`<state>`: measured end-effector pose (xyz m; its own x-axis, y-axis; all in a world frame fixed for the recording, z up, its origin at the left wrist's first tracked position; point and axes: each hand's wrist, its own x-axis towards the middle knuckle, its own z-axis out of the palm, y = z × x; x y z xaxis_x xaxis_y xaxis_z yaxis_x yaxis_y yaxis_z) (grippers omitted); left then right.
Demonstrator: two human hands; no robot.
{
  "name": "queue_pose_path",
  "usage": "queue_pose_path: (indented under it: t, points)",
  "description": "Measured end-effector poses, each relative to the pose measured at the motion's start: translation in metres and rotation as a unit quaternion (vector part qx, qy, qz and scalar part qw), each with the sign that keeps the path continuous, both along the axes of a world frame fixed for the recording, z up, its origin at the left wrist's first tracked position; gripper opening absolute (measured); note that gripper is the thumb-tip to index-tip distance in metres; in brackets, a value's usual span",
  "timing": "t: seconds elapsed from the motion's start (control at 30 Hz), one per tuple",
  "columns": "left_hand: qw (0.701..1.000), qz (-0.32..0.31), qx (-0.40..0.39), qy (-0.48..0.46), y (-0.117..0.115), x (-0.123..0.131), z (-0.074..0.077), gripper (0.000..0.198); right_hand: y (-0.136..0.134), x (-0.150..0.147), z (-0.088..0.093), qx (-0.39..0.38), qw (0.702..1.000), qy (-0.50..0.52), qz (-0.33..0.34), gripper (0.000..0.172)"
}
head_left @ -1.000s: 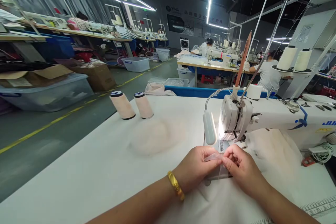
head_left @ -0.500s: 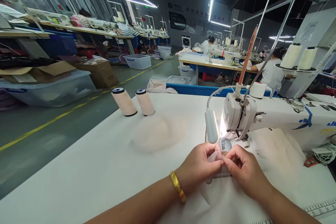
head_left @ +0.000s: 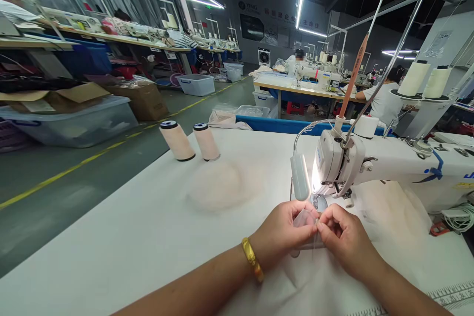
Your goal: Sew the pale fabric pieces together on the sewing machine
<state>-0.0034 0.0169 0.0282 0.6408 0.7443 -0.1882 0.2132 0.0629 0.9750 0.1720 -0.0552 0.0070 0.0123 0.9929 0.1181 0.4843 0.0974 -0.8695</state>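
At an industrial sewing machine (head_left: 396, 159), the left hand (head_left: 283, 227) and right hand (head_left: 345, 238) pinch sheer fabric (head_left: 304, 219), its edge apparently not yet fed beneath the machine's head (head_left: 331, 160).

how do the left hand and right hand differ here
The left hand has a gold bracelet at its wrist; the right hand has a bare wrist.
The left hand's fingers point rightward, the right hand's leftward.
More sheer fabric shows in the left hand than at the right hand's pinched fingertips.
Both meet in front of the sewing machine.
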Motion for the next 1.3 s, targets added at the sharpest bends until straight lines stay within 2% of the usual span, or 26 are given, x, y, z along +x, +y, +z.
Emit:
queue_pose_path:
  t: [0.47,0.57,0.63,0.73,0.8,0.87,0.97,1.07,1.1,1.17,1.3]
  points:
    - [1.0,-0.021,-0.018,-0.002,0.003,-0.001,-0.005,0.024,0.001,-0.001,-0.002,0.024,0.999,-0.027,-0.006,0.014]
    - [0.999,-0.019,0.028,0.013,0.002,-0.001,-0.006,0.02,0.001,-0.001,-0.003,0.02,0.999,-0.032,-0.011,0.013]
    - [0.993,-0.015,0.108,0.037,0.002,0.0,-0.006,0.015,0.002,-0.002,-0.004,0.015,0.999,-0.04,-0.017,0.012]
    - [0.959,-0.004,0.258,0.115,0.002,0.001,-0.009,0.013,0.005,-0.004,-0.007,0.018,0.996,-0.082,-0.032,0.012]
    - [0.919,0.008,0.347,0.186,0.002,0.002,-0.012,0.014,0.009,-0.006,-0.011,0.037,0.989,-0.137,-0.046,0.014]
    - [0.871,0.037,0.431,0.232,0.0,0.002,-0.016,0.006,0.012,-0.007,-0.015,0.059,0.977,-0.195,-0.059,0.017]
    - [0.79,0.081,0.569,0.215,-0.004,0.002,-0.023,0.01,0.015,-0.007,-0.019,0.078,0.965,-0.243,-0.065,0.021]
    - [0.722,0.055,0.675,0.143,-0.006,0.0,-0.028,0.02,0.015,-0.006,-0.02,0.09,0.963,-0.243,-0.068,0.023]
    - [0.71,0.038,0.693,0.12,-0.006,0.0,-0.03,0.025,0.015,-0.005,-0.02,0.092,0.964,-0.24,-0.072,0.022]
    - [0.706,0.011,0.702,0.092,-0.006,-0.002,-0.031,0.027,0.014,-0.005,-0.019,0.097,0.963,-0.237,-0.079,0.016]
    - [0.728,-0.019,0.679,0.095,-0.004,-0.005,-0.03,0.024,0.012,-0.002,-0.019,0.118,0.96,-0.249,-0.049,0.015]
